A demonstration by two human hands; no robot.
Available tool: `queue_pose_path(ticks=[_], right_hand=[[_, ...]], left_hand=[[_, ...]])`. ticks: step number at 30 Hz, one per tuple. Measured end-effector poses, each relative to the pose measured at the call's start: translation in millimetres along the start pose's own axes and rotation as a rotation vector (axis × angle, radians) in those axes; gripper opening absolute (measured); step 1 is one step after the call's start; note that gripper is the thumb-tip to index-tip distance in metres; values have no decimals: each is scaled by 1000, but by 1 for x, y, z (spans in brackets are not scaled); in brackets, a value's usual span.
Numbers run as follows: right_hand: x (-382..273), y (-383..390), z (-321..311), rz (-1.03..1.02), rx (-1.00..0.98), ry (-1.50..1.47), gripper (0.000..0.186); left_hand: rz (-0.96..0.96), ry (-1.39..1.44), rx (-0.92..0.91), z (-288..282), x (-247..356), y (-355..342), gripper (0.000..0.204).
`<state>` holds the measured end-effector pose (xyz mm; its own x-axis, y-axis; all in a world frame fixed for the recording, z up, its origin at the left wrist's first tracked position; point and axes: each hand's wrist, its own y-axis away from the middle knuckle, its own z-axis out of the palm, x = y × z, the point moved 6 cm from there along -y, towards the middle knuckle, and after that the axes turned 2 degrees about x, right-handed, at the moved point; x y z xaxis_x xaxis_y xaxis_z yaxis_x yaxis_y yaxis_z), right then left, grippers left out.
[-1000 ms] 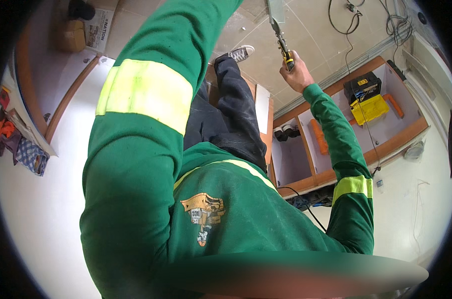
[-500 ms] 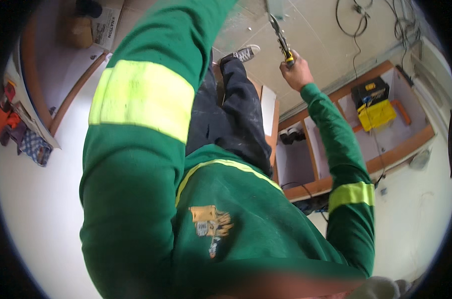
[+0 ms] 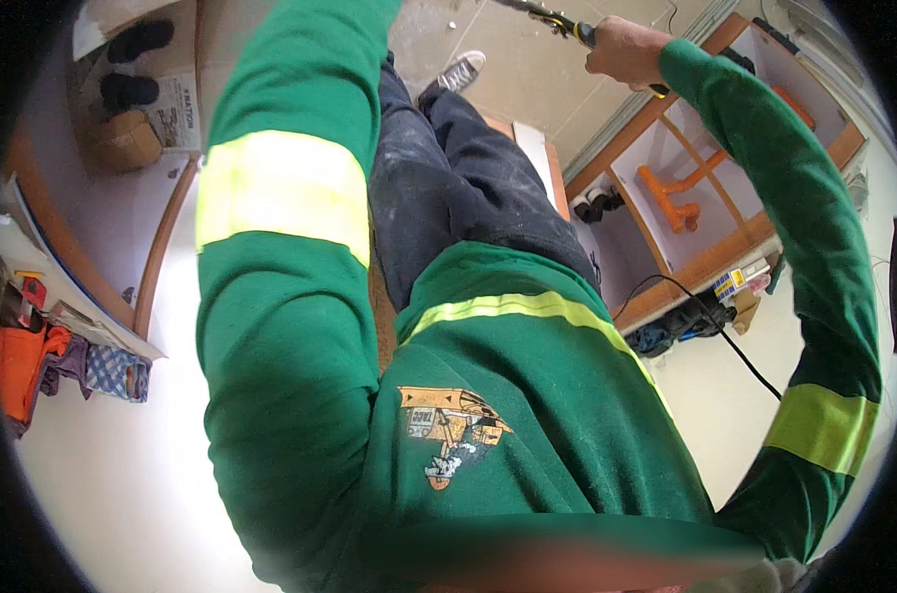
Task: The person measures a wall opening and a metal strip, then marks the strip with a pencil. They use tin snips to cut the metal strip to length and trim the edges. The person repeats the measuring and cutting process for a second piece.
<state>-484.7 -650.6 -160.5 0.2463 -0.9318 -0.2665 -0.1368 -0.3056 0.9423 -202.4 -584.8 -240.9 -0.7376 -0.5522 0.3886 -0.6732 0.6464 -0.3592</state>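
Note:
My right hand (image 3: 628, 51) is up near the top edge, fingers closed around a pliers-like hand tool (image 3: 557, 20) with black and yellow grips. Its metal front end points left over the floor and runs partly out of view, so its exact kind is unclear. My left arm (image 3: 290, 188), in a green sleeve with a bright yellow band, reaches up past the top edge. The left hand itself is outside the picture.
Right of my legs stands an open wooden cabinet frame (image 3: 656, 232) with orange pipe pieces (image 3: 676, 203) inside. A cable (image 3: 715, 321) trails beside it. At the left, dark slippers (image 3: 132, 91) and a cardboard box (image 3: 122, 141) sit in another compartment; orange cloth (image 3: 21, 366) lies below.
My right hand has moved up and right with the tool, which now points more to the left. The view has shifted too, and the yellow case in the cabinet is now hidden behind my arm.

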Motion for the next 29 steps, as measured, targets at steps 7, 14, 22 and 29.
queue_pose_path(ticks=[7, 14, 22, 29], right_hand=[[8, 45, -52, 519, 292, -86, 33], [-106, 16, 82, 271, 361, -1831, 35], [-200, -40, 58, -296, 210, -2731, 38], [-218, -68, 14, -501, 360, -2799, 43]], left_hand=[[-21, 69, -23, -1, 0, 3, 56], [-17, 83, -163, 0, -8, 4, 65], [39, -24, -231, 2, 1, 3, 65], [9, -62, -376, 1, 5, 0, 70]])
